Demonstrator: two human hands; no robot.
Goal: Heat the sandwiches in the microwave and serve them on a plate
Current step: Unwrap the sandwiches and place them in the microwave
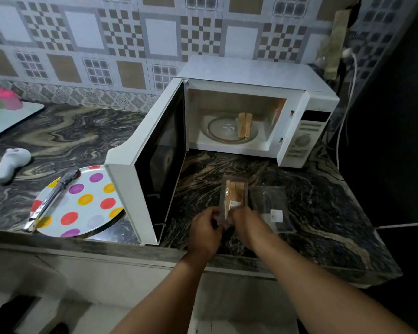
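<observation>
Gripping the near end of a clear packaged sandwich (232,196) on the marble counter (323,208), the left hand (204,231) and right hand (245,221) pinch its wrapper. Another sandwich (244,124) sits inside the open microwave (239,116). A polka-dot plate (82,203) with tongs (51,198) lies left.

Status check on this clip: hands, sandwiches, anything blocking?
Both hands gripping sandwich packet. One sandwich in open microwave. Nothing blocking.

white microwave (239,75) with black-faced door (159,155), dark swirled marble counter (311,208), white plate (82,206) dotted purple, orange, red and yellow, grey-and-tan checkered wall tiles (121,32), pink and green cups (3,97), golden-brown sandwich (244,125)
</observation>
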